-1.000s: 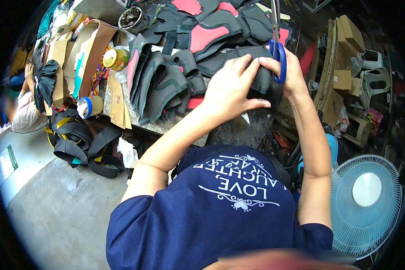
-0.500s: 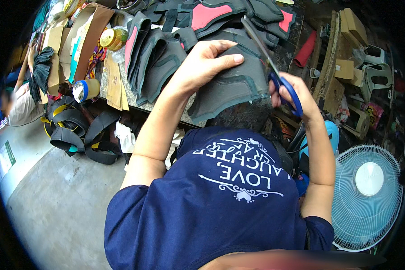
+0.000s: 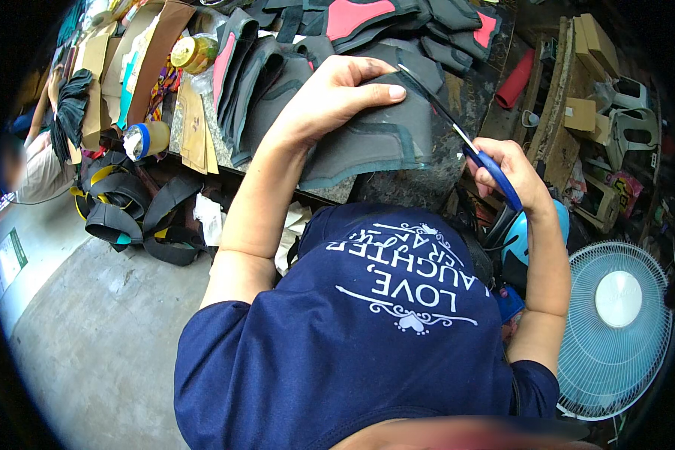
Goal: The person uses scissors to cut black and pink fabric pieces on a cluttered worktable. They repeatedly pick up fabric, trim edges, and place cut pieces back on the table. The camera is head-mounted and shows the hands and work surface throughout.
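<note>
Grey fabric piece (image 3: pixel 367 146) in left hand (image 3: pixel 336 99), scissors (image 3: pixel 463 136) (blue-handled) in right hand (image 3: pixel 523 178).

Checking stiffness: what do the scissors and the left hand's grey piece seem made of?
Scissor blades: probably smooth metal, from their silvery shine. Blue handles: likely glossy plastic, from their even colour. Grey piece: matte, perhaps fabric-faced foam, judging by its dull, soft-looking surface.

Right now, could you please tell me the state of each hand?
Left hand: closed on the dark grey piece, thumb on top.
Right hand: closed around the blue-handled scissors.
</note>
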### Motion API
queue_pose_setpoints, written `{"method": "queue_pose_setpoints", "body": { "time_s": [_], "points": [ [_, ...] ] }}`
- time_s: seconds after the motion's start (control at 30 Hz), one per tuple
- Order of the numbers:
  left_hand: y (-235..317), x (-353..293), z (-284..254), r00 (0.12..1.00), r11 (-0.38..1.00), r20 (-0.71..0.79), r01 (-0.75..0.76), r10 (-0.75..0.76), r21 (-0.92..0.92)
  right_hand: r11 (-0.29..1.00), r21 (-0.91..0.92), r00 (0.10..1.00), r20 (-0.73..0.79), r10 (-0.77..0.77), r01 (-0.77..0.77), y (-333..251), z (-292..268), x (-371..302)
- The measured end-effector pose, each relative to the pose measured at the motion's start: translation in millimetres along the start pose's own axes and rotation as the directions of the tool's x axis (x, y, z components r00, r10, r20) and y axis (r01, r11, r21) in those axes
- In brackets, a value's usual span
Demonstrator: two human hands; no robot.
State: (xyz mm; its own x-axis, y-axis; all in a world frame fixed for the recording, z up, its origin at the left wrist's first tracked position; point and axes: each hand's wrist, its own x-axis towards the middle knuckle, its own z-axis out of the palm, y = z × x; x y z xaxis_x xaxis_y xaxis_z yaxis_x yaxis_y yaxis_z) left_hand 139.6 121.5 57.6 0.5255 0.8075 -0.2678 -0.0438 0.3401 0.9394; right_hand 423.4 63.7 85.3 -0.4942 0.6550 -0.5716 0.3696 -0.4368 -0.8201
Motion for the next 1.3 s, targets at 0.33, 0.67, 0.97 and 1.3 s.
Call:
{"method": "queue_pose_setpoints", "body": {
  "time_s": [0.33,0.67,0.97,1.3],
  "points": [
    [-3,0,3,0.999,0.997,0.005,0.048,-0.047,-0.053,1.000,0.017,0.999,-0.032,0.010,-0.010,22,7,3],
    [-6,-4,0,0.998,0.996,-0.010,0.053,-0.054,-0.067,1.000,-0.011,0.999,-0.036,-0.014,0.013,23,5,4],
    [0,-27,-15,0.998,0.990,-0.011,0.062,-0.061,0.126,0.976,-0.207,0.974,-0.196,-0.112,0.070,23,35,12],
    [32,-67,-50,0.866,0.827,-0.351,-0.117,0.356,0.550,0.938,-0.320,0.970,-0.149,-0.191,0.136,25,38,16]
  ]
}}
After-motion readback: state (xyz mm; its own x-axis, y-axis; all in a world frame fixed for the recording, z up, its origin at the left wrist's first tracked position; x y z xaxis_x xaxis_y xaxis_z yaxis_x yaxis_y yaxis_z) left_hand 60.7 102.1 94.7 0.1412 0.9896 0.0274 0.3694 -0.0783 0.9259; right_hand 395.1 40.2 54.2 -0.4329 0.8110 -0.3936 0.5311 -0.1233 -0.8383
